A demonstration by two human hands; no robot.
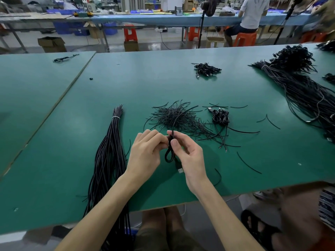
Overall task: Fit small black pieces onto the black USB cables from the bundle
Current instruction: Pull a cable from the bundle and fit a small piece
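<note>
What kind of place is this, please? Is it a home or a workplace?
Most likely a factory assembly floor. Long green worktables carry a tied cable bundle and more cable heaps, and another worker sits on an orange stool at a further bench.

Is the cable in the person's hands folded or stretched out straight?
Folded. The cable forms a loop hanging below the fingers, pinched between the left hand and right hand, its USB plug below.

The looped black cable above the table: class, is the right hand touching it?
Touching. The head view shows the right hand pinching the looped cable between thumb and forefinger; the left hand grips it too.
</note>
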